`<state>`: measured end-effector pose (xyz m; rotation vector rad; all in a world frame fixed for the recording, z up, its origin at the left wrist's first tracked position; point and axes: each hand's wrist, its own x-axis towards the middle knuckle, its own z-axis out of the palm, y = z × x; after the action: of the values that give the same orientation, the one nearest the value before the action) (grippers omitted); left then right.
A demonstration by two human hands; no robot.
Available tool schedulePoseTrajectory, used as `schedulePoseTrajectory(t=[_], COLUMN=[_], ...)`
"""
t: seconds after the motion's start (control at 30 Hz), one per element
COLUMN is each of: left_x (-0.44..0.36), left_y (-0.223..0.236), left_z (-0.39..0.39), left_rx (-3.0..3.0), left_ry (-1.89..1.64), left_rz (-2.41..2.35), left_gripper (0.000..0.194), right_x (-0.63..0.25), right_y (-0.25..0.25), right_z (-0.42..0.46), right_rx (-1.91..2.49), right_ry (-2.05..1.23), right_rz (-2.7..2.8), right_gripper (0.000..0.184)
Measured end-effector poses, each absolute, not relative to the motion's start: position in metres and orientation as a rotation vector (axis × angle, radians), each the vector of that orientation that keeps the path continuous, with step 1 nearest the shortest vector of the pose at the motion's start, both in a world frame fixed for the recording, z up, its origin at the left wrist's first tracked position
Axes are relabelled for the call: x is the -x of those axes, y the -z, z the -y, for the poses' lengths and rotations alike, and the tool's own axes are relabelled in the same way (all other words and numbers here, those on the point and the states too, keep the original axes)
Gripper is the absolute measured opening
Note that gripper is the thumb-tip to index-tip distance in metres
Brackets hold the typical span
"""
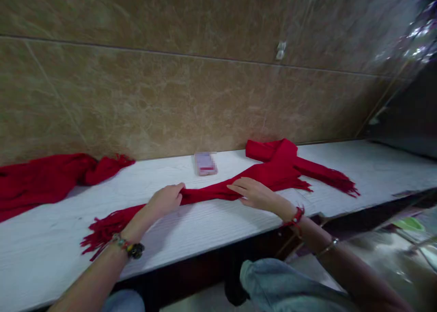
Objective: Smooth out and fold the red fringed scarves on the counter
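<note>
A red scarf (205, 194) with fringed ends lies along the white tabletop, gathered into a narrow band in the middle. My left hand (166, 199) is closed around this band, and the left fringe spreads out behind my wrist. Further right, my right hand (251, 193) grips the same scarf, fingers over its top and thumb at the near side. Beyond that hand the cloth widens into a loose fold, and fringed parts trail to the right. What lies under both palms is hidden.
Another red fringed cloth (37, 180) lies at the left against the tiled wall (170, 107). A small pale packet (205, 163), blurred over, rests near the wall. The white table (198, 230) ends close to my legs. A dark object (406, 111) stands at the right end.
</note>
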<state>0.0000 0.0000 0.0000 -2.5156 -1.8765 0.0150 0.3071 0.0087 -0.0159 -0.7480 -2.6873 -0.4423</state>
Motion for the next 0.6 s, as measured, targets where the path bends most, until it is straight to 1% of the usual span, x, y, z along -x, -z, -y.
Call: schedulePoseTrajectory(t=[0.13, 0.23, 0.3, 0.4, 0.43, 0.5, 0.6], left_x=[-0.007, -0.011, -0.013, -0.013, -0.012, -0.006, 0.011], left_y=[-0.007, -0.015, -0.021, -0.026, -0.025, -0.021, -0.013], left_z=[-0.001, 0.001, 0.005, 0.011, 0.014, 0.018, 0.024], left_rx=[2.533, 2.562, 2.583, 2.537, 2.497, 2.407, 2.273], left_ry=[0.013, 0.102, 0.164, 0.168, 0.132, 0.032, -0.076], left_rz=[1.855, 1.782, 1.724, 1.675, 1.670, 1.667, 1.692], left_gripper=[0.027, 0.027, 0.026, 0.021, 0.019, 0.020, 0.030], right_x=[-0.296, -0.274, -0.258, -0.245, -0.245, -0.251, -0.267], right_y=[0.020, 0.023, 0.024, 0.022, 0.022, 0.021, 0.022], right_z=[-0.006, -0.003, -0.003, -0.005, -0.007, -0.012, -0.019], right_rx=[0.779, 0.941, 1.082, 1.223, 1.239, 1.247, 1.226], right_ry=[0.441, 0.458, 0.493, 0.525, 0.507, 0.434, 0.375], right_rz=[2.634, 2.556, 2.523, 2.539, 2.552, 2.564, 2.554], right_gripper=[0.054, 0.061, 0.056, 0.036, 0.034, 0.035, 0.040])
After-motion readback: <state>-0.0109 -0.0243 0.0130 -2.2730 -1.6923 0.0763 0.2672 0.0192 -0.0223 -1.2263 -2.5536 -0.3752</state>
